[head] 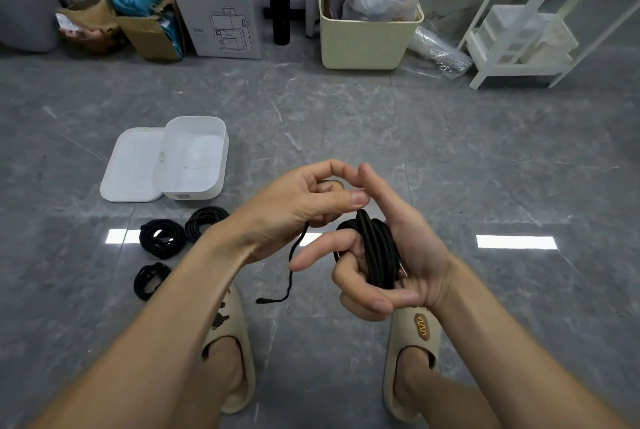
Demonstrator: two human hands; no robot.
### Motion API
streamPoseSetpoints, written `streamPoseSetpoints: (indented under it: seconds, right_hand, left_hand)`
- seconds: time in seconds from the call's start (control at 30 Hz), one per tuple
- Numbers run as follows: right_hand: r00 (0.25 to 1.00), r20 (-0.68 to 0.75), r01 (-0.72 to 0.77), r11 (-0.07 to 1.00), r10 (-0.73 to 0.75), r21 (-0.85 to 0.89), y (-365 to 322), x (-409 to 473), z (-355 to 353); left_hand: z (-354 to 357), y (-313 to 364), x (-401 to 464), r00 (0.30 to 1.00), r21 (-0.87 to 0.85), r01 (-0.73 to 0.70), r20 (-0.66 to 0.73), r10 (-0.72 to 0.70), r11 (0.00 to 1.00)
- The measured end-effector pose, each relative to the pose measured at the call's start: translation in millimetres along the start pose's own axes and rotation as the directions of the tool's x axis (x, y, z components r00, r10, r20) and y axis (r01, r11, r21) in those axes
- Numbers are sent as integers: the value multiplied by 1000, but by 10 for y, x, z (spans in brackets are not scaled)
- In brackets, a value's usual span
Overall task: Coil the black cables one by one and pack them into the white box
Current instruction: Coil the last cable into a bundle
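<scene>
the beige slippers (pixel 414 338) are sitting closest to the lens, down on the grey floor (pixel 450 158), and right above them the two hands are working together on one black cable. the right hand (pixel 391 262) is wrapping its fingers round the coiled bundle (pixel 375 248), which is running roughly upright, long axis pointing away from the body. the left hand (pixel 304 207) is pinching the loose strand just beside the top of the bundle, and the free tail (pixel 289 276) is dangling down from it with its plug end hanging near the left slipper.

the bit that matters next: the white box (pixel 195 158) is sitting open on the floor, forward and off to the left, partly on its lid (pixel 130 165). so the left hand is looking like the nearer one to it, while the bundle is living in the right. three finished coils (pixel 161 238) are lying on the floor just this side of the box, not packed yet. my guess is the tail needs winding in first.
</scene>
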State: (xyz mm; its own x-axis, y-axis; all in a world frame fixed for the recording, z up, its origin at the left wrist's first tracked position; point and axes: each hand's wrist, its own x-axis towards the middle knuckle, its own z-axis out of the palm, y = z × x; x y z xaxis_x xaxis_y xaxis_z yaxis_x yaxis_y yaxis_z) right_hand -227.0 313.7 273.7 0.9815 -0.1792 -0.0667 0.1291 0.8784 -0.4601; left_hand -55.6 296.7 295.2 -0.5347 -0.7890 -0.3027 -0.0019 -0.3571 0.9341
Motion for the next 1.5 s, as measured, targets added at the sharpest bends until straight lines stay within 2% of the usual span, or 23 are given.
streamPoseSetpoints:
  seconds: [0.1,0.2,0.43,0.53,0.6,0.67,0.77,1.0,1.27,1.4,1.5]
  right_hand:
    - [995,89,28,998,-34,65,23,15,-5]
    - [986,116,115,991,-123,71,32,9,1]
    - [910,122,365,905,-397,218,31,39,23]
    - [878,69,437,853,-473,287,3,26,11]
    - [865,3,476,824,-501,307,-10,7,-1]
    - [855,-61,504,798,-515,332,-21,-17,-17]
    - [834,-153,550,771,-531,320,-29,-43,-24]
    - [705,-376,700,675,-602,232,-90,-122,-33]
    - [449,-629,805,593,-635,-23,-161,-119,27]
    - [318,-699,721,643,-640,-260,-189,-102,18]
    - [232,-730,481,728,-643,-489,-192,-37,-12]
  left_hand:
    - [46,-6,4,999,26,-11,-40,12,1000]
    - [73,-22,13,999,47,12,-48,-10,999]
    - [94,-138,22,991,77,101,81,-107,992]
    - [161,-198,31,979,71,186,70,-191,980]
    - [177,-225,46,969,-21,244,38,-243,969]
    - [146,-240,64,960,-107,277,83,-269,955]
    - [105,-258,84,950,-142,293,152,-272,945]
    - [103,-265,111,908,-203,389,251,-336,899]
    - [74,-247,105,894,-163,412,260,-364,896]
    - [64,-193,91,895,-69,420,198,-400,905]
    - [82,-114,65,918,135,373,92,-386,918]
